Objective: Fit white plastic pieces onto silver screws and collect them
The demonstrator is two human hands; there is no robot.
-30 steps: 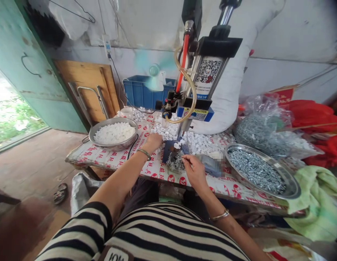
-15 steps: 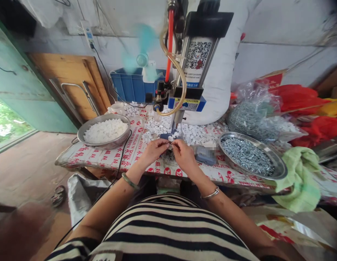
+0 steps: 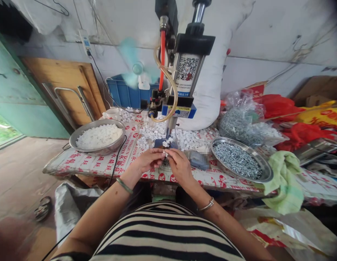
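Observation:
Just in front of a bench press [image 3: 187, 76], my two hands meet at the fingertips. My left hand [image 3: 148, 159] is closed in a pinch on a small white plastic piece [image 3: 165, 154]. My right hand [image 3: 180, 166] is closed too, its thumb and forefinger at the same spot; what they grip is hidden. Behind the fingertips, more white plastic pieces [image 3: 167, 143] lie on the press's dark blue base [image 3: 159, 143]. Loose metal parts [image 3: 166, 165] show partly under my hands.
A metal bowl of white pieces [image 3: 114, 145] stands left, and a steel basin of metal pins [image 3: 268, 174] right. White pieces [image 3: 184, 137] are scattered behind the press base. A fan [image 3: 138, 68], a blue crate [image 3: 118, 90], and a green cloth [image 3: 285, 181] are nearby.
The view has tilted up and turned slightly right. My hands stay together before the press, fingers slightly shifted, and a white piece now shows between them.

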